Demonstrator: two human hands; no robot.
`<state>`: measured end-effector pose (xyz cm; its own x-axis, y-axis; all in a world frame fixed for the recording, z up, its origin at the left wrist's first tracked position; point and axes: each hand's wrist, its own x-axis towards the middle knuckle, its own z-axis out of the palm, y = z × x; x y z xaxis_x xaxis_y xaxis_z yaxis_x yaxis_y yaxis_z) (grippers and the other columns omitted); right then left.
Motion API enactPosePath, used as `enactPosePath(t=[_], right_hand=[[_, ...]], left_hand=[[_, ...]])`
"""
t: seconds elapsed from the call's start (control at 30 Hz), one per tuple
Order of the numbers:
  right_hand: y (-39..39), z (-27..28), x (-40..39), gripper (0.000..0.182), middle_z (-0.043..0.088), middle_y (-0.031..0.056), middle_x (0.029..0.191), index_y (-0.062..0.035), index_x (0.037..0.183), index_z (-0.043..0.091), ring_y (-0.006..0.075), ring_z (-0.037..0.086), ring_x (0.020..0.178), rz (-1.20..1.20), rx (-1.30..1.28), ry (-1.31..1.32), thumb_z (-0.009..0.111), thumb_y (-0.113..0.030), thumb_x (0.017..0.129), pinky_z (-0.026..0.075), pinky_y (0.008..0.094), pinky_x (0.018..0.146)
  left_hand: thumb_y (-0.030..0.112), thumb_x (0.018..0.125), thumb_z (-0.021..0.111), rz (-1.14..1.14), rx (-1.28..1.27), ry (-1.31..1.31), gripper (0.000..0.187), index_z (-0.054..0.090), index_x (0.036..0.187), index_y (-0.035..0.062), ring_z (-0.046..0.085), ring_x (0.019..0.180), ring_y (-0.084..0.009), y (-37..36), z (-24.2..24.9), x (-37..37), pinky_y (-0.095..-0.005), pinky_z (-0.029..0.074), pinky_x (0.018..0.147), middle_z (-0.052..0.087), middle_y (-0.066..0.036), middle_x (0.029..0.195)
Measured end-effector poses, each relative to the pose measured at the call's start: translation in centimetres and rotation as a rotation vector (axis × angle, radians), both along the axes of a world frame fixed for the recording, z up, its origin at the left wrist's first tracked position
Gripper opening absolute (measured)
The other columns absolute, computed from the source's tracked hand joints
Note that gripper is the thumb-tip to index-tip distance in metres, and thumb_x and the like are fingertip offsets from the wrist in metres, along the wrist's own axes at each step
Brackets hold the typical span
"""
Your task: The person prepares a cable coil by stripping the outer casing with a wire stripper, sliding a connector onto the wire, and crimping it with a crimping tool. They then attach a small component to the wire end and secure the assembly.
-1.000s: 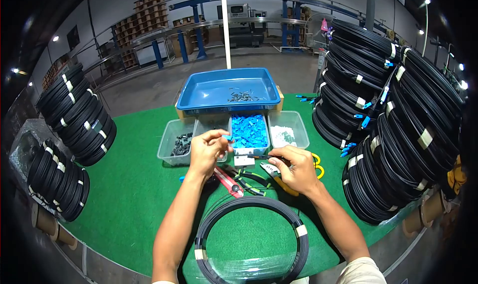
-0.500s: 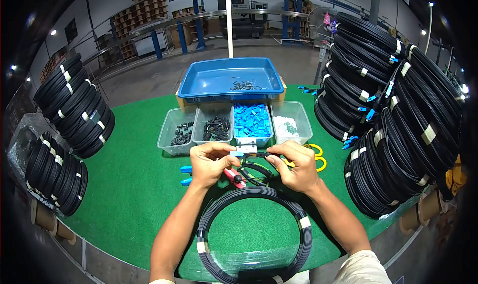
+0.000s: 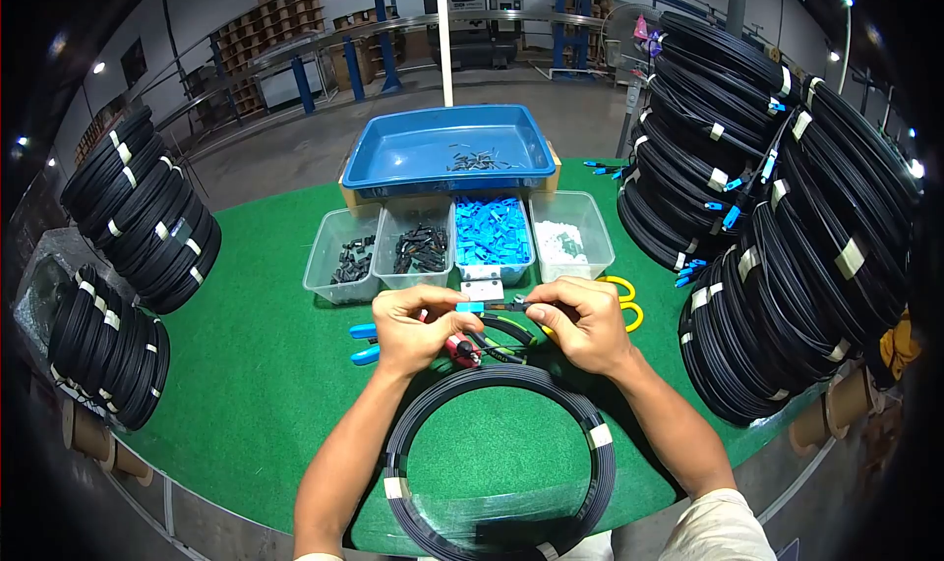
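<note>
My left hand (image 3: 415, 327) pinches a small blue connector (image 3: 470, 307) between thumb and fingers. A short dark piece runs from the connector to my right hand (image 3: 582, 325), whose thumb and fingers are closed on its other end. Directly below both hands lies a coil of black cable (image 3: 500, 372) bound with pale tape. Green-and-black pliers (image 3: 506, 350) and a red-handled tool (image 3: 460, 353) rest under the hands, partly covered. Yellow scissor handles (image 3: 632, 315) show beside my right hand, and blue handles (image 3: 364, 356) beside my left.
Clear bins hold black parts (image 3: 421, 249), blue connectors (image 3: 492, 233) and white pieces (image 3: 562, 246). Behind them stands a blue tray (image 3: 356, 175) with small dark bits. Stacked cable coils rise at the left (image 3: 147, 217) and right (image 3: 787, 266) of the green table (image 3: 265, 354).
The camera view has shifted slightly. Both hands keep their pinch, and the connector and the dark piece between them look slightly farther apart from the right fingertips.
</note>
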<state>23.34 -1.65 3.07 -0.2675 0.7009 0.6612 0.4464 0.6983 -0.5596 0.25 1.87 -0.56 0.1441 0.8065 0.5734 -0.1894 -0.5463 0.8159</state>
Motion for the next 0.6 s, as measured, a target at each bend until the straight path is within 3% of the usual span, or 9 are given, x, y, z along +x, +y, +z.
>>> enactPosePath(t=[0.1, 0.3, 0.53, 0.6], right_hand=[[-0.1, -0.2, -0.4, 0.009, 0.064, 0.0135, 0.075, -0.0006, 0.088, 0.068, 0.0281, 0.062, 0.065, 0.028, -0.010, 0.028, 0.070, -0.004, 0.080, 0.048, 0.0359, 0.060], [0.6, -0.8, -0.1, 0.012, 0.059, 0.0104, 0.070, -0.0029, 0.086, 0.063, 0.0286, 0.061, 0.062, -0.099, 0.290, -0.165, 0.071, -0.006, 0.079, 0.046, 0.0386, 0.055], [0.4, -0.7, -0.3, 0.013, 0.059, 0.0102, 0.068, -0.0022, 0.085, 0.063, 0.0283, 0.060, 0.060, -0.087, 0.317, -0.118, 0.070, 0.000, 0.074, 0.046, 0.0379, 0.054], [0.2, -0.6, -0.5, 0.017, 0.060, 0.0106, 0.066, 0.0010, 0.085, 0.065, 0.0246, 0.059, 0.056, -0.037, 0.364, -0.062, 0.069, 0.009, 0.070, 0.044, 0.0338, 0.052]], left_hand=[[0.000, 0.073, 0.082, 0.032, 0.058, 0.083, 0.016, 0.072, 0.085, -0.0021, 0.070, 0.065, -0.0111, -0.2, -0.2, 0.5, -0.0203, 0.052, 0.054, 0.072, -0.010, 0.073], [0.007, 0.074, 0.084, 0.130, 0.154, 0.258, 0.019, 0.074, 0.087, -0.0026, 0.064, 0.057, -0.0058, -1.2, 1.5, 1.1, -0.0188, 0.047, 0.051, 0.072, -0.006, 0.069], [0.008, 0.081, 0.079, -0.005, 0.014, 0.244, 0.015, 0.074, 0.089, -0.0037, 0.060, 0.050, -0.0050, -1.7, 1.5, 1.4, -0.0196, 0.045, 0.044, 0.069, -0.004, 0.065], [0.007, 0.080, 0.079, -0.086, -0.023, 0.176, 0.014, 0.073, 0.088, -0.0035, 0.061, 0.050, -0.0055, -2.1, 1.5, 1.4, -0.0199, 0.046, 0.043, 0.070, -0.005, 0.065]])
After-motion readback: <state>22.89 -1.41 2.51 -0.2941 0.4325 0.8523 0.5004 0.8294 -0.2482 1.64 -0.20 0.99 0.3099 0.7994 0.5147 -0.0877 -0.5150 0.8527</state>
